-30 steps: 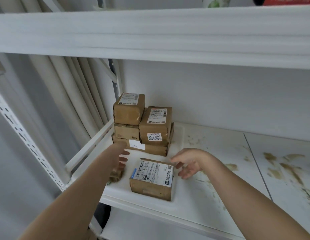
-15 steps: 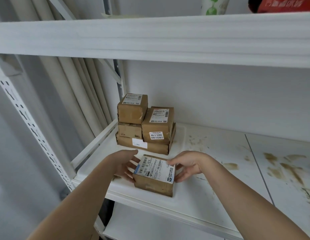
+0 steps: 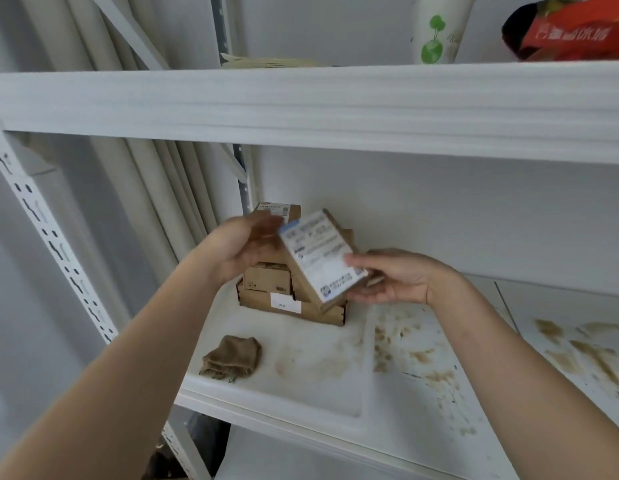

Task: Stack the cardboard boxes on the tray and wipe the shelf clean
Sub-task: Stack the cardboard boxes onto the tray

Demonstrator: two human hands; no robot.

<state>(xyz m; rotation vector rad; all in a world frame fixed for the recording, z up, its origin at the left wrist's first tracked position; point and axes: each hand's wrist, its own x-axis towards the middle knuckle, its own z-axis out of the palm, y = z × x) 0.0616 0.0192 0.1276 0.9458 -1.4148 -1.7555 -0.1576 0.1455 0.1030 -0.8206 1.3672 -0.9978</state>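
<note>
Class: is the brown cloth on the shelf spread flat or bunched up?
Bunched up: the brown cloth lies in a folded, creased heap on the tray.

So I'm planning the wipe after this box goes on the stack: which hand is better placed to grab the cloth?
Probably the left hand. The brown cloth lies on the tray below it; the right hand is farther across, gripping the box.

Light: we see soft, even, bright daylight with faint shadows.
Blur: we find the left hand point(image 3: 242, 247) and held box point(image 3: 322, 254) motion-smeared.
Edges: we note wide-angle bending of the shelf point(image 3: 301, 382).
</note>
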